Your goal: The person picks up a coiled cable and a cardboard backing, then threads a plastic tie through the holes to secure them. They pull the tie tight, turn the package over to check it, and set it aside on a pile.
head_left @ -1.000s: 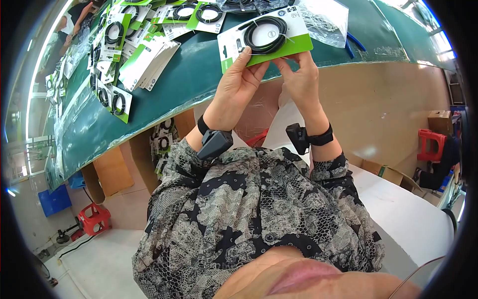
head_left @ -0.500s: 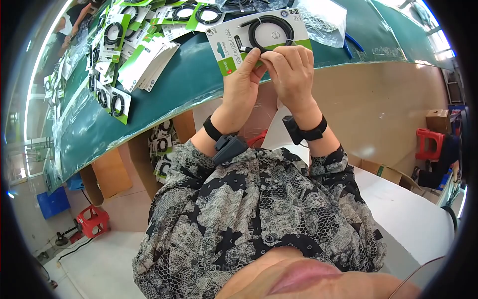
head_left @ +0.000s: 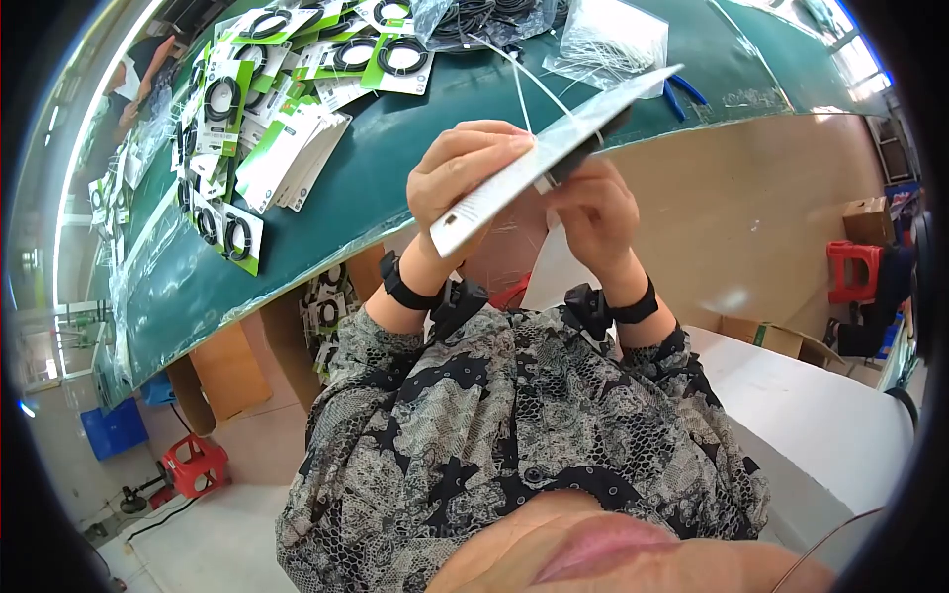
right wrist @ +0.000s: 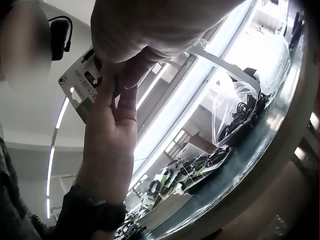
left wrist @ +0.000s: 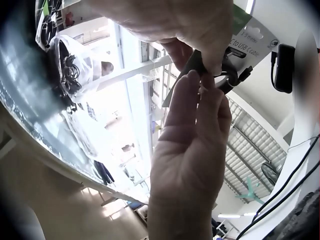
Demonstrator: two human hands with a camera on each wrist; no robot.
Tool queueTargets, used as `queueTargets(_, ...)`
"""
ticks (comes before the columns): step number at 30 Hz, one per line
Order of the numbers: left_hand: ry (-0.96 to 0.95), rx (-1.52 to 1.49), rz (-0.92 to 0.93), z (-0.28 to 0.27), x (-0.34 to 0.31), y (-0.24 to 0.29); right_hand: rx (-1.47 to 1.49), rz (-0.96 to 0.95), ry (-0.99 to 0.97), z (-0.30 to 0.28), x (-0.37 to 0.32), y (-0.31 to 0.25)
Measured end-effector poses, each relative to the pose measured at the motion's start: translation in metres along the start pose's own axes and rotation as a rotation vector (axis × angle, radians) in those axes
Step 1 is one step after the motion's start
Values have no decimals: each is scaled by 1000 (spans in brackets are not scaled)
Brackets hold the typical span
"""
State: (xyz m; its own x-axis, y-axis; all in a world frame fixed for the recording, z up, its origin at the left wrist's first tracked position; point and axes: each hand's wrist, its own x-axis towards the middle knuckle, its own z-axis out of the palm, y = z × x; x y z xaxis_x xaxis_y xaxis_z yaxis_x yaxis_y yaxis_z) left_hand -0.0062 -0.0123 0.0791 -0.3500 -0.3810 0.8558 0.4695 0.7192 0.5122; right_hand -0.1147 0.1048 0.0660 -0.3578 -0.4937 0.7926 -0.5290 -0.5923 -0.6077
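Note:
A white packaging card (head_left: 494, 198) is tilted almost edge-on in the head view, its back side up. Two thin white cable ties (head_left: 521, 94) stick out from its back. My left hand (head_left: 455, 173) grips the card's near left part, thumb lying on the back. On the underside sits a coiled black USB cable (left wrist: 230, 75), mostly hidden from the head view. My right hand (head_left: 598, 208) is beneath the card, its curled fingertips pinching at the cable by the card's front. The printed side of the card (right wrist: 80, 82) shows in the right wrist view.
Many carded cables (head_left: 222, 99) cover the left of the green table (head_left: 366, 178), beside a stack of blank cards (head_left: 287, 158). Behind are a bag of black cables (head_left: 484, 25) and a bag of white ties (head_left: 618, 40). Blue-handled pliers (head_left: 682, 94) lie at the right.
The card has turned from face-up to nearly edge-on, with its back and the white ties showing. My right hand has gone from the card's front edge to under it.

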Motion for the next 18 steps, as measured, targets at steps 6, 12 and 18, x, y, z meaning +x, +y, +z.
queueTargets(6, -159, -4, 235, -5, 23, 14, -241, -108, -79, -6, -9, -2)
queueTargets(12, -194, 2, 297, -5, 33, 17, -86, 173, -22, -3, -27, 0)
queueTargets(18, -207, 65, 437, -3, 37, 22, 982, 805, 255, -8, -44, -15)
